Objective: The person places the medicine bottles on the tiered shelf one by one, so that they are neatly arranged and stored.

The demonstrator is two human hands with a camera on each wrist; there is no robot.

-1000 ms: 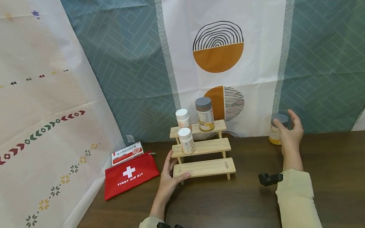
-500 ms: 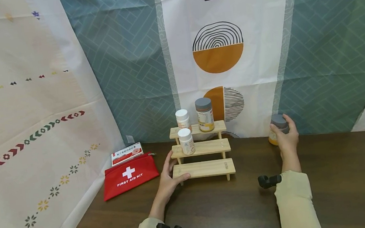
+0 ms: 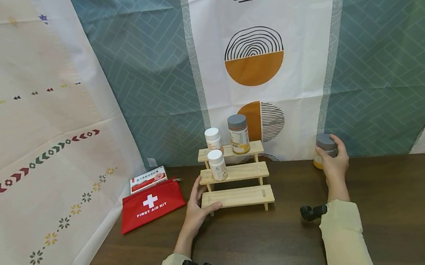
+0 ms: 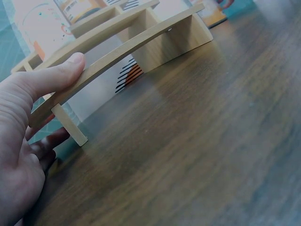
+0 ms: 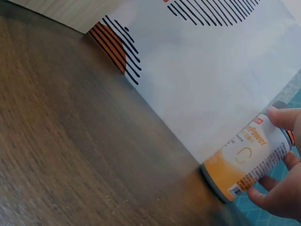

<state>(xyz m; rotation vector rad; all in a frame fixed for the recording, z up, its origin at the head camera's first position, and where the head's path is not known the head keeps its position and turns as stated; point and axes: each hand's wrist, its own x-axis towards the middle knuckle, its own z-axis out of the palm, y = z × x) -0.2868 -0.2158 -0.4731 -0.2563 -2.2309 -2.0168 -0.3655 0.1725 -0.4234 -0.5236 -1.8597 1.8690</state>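
Observation:
A three-tier wooden display stand [image 3: 238,196] stands mid-table. My left hand [image 3: 195,207] holds its left end, the thumb [image 4: 63,75] on top of the lowest tier and the other fingers behind the leg. Near the back curtain my right hand [image 3: 334,165] grips a grey-lidded supplement bottle [image 5: 249,157] with a white and yellow label, thumb on one side and fingers on the other. A similar grey-lidded bottle [image 3: 239,136] stands on the top tier beside a small white pill bottle [image 3: 212,137]. Another white pill bottle [image 3: 218,168] is at the left of the middle tier.
Left of the stand lies a red first aid kit pouch [image 3: 152,208], with a red and white medicine box [image 3: 148,179] just behind it. A patterned curtain [image 3: 266,122] hangs along the back edge of the dark wooden table [image 3: 259,244].
My right hand has moved slightly left and closed round the grey-lidded bottle, which remains at nearly the same spot. The left hand and the stand have stayed in place.

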